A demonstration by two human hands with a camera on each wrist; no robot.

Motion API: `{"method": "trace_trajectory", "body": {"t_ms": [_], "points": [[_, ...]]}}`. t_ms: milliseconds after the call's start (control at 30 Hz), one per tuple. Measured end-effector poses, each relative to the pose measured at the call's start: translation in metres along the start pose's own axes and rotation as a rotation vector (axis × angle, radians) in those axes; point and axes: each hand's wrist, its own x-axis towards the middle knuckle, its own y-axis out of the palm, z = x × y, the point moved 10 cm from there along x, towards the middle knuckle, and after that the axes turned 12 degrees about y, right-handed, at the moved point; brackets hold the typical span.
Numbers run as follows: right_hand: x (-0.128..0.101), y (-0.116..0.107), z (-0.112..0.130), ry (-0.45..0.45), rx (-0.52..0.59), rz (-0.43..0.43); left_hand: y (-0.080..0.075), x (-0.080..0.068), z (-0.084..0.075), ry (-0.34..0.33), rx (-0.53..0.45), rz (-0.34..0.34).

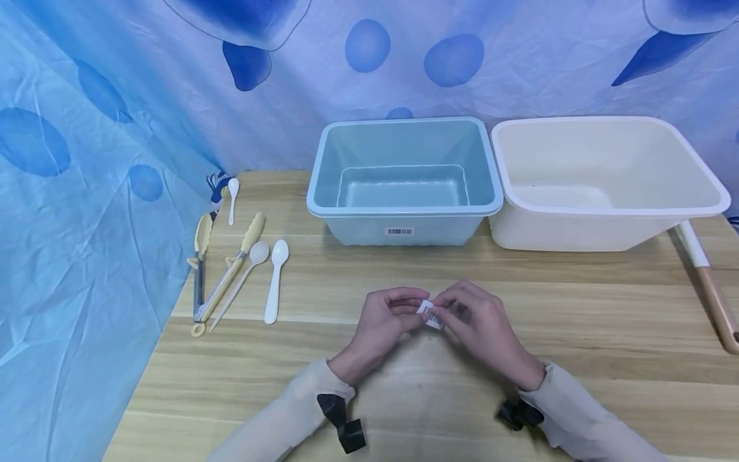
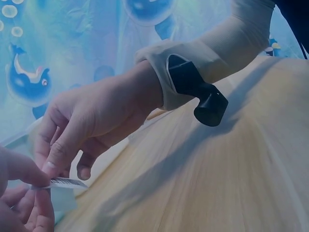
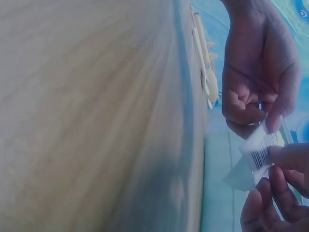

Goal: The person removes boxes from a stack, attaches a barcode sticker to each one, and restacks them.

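In the head view, a small white barcode label [image 1: 430, 314] is pinched between the left hand [image 1: 385, 324] and the right hand [image 1: 482, 327], just above the wooden table [image 1: 519, 301] and in front of the blue tub [image 1: 404, 179]. The fingers of both hands are curled together onto the label, which is held at the middle of the table's near half. A cream tub [image 1: 606, 183] is set just beside the blue tub, to its right. A wooden-handled tool [image 1: 711, 289] is seen lying partly under the cream tub's right corner. Well apart to the left, yellow-tipped tongs [image 1: 222, 276], a large white spoon [image 1: 276, 279], a cream spoon [image 1: 245, 273] and a small white spoon [image 1: 232, 199] are laid out near the blue patterned cloth [image 1: 86, 192].

In the left wrist view, the label [image 2: 65, 182] is shown edge-on, clamped by the thumb and forefinger of the right hand [image 2: 91, 125], while the fingertips of the left hand [image 2: 21, 198] are closed on its other end. A black strap mount [image 2: 200, 96] is worn on the right sleeve.

In the right wrist view, the label [image 3: 260, 151] is seen with its barcode stripes facing the camera, gripped from above by the left hand [image 3: 258, 72] and from below by the right hand [image 3: 280, 193].
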Motion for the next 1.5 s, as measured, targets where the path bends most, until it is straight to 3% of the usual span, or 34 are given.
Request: {"method": "trace_trajectory", "body": {"t_ms": [333, 533, 800, 967, 1100, 1267, 1500], "points": [[0.000, 0.001, 0.000, 0.006, 0.000, 0.079, -0.004, -0.002, 0.002, -0.009, -0.032, -0.009], [-0.002, -0.003, 0.007, -0.050, 0.010, 0.091, -0.010, -0.004, 0.000, 0.014, -0.070, -0.057], [-0.004, -0.004, 0.008, -0.036, 0.006, 0.130, -0.018, -0.002, 0.007, -0.016, -0.018, -0.120], [-0.006, -0.006, 0.009, -0.083, 0.020, 0.130, -0.027, -0.001, 0.009, -0.006, 0.070, -0.119], [-0.005, -0.006, 0.007, -0.068, 0.037, 0.156, -0.029, 0.001, 0.003, 0.076, 0.277, -0.032], [-0.002, -0.005, 0.000, -0.017, 0.037, 0.194, -0.025, 0.001, -0.013, 0.270, 0.593, 0.047], [0.000, -0.002, -0.006, 0.033, 0.055, 0.232, -0.018, -0.004, -0.035, 0.419, 0.669, 0.019]]}}
